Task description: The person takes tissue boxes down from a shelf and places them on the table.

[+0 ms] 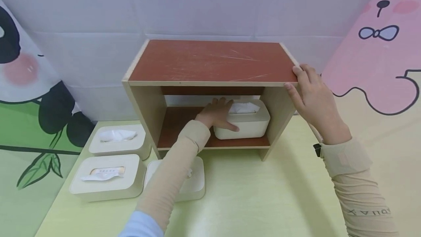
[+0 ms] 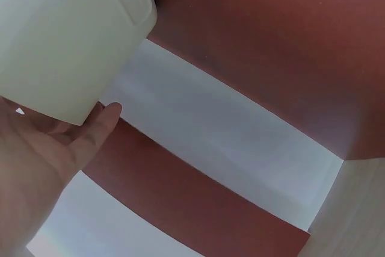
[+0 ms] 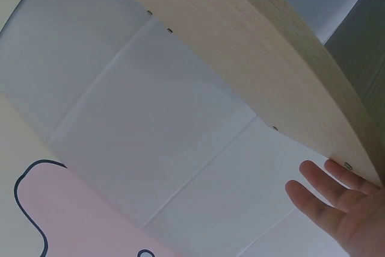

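Observation:
A small two-level shelf (image 1: 210, 61) with reddish-brown boards and pale side panels stands on the table. Inside, at its right end, sits a white tissue box (image 1: 242, 127) with a tissue showing in its slot. My left hand (image 1: 217, 114) is spread against the box's left end, thumb along the front and fingers at the top and back. The left wrist view has the same box (image 2: 66, 40) with a finger extended past its edge. My right hand (image 1: 314, 100) rests on the shelf's upper right corner; its fingers (image 3: 319, 206) lie beside the side panel (image 3: 240, 52).
More white tissue boxes stand on the table's left: one at the back (image 1: 98, 145), one in front of it (image 1: 79, 187), and a third (image 1: 197, 189) partly behind my left sleeve. A pale wall cloth (image 1: 204, 6) hangs behind the shelf.

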Motion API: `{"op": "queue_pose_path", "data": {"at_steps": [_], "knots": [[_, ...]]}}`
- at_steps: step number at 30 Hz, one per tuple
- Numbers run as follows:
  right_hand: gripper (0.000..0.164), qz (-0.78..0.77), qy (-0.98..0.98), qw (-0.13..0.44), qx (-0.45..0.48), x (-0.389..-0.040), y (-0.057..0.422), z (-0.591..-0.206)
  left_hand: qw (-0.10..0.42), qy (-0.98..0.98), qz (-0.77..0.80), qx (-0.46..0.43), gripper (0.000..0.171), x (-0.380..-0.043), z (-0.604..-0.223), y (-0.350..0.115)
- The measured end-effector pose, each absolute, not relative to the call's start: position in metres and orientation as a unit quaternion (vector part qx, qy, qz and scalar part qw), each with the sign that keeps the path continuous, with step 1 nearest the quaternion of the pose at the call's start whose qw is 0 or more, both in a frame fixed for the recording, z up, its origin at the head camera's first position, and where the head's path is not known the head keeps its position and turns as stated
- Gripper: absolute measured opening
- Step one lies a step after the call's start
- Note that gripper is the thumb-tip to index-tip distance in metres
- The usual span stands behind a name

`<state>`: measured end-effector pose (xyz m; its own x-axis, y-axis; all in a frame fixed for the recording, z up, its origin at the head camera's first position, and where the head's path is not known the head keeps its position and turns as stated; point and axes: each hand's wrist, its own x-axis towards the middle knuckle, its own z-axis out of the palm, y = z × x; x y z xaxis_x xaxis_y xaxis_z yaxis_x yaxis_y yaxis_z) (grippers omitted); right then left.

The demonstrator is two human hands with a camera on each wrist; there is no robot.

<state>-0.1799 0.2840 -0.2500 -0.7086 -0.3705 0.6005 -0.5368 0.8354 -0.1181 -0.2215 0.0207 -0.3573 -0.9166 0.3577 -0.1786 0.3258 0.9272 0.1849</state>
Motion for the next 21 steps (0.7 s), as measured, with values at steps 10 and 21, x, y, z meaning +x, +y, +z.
{"op": "queue_pose_path", "data": {"at_steps": [10,21], "knots": [[0.050,0.146,-0.913,0.288,0.248,-0.1794,0.2838,-0.2486,0.076,0.977,0.088,0.178,0.107,-0.2226,-0.3637,0.0207],[0.049,0.147,-0.915,0.286,0.245,-0.1787,0.2828,-0.2484,0.060,0.979,0.089,0.173,0.107,-0.2215,-0.3663,0.0212]]}}
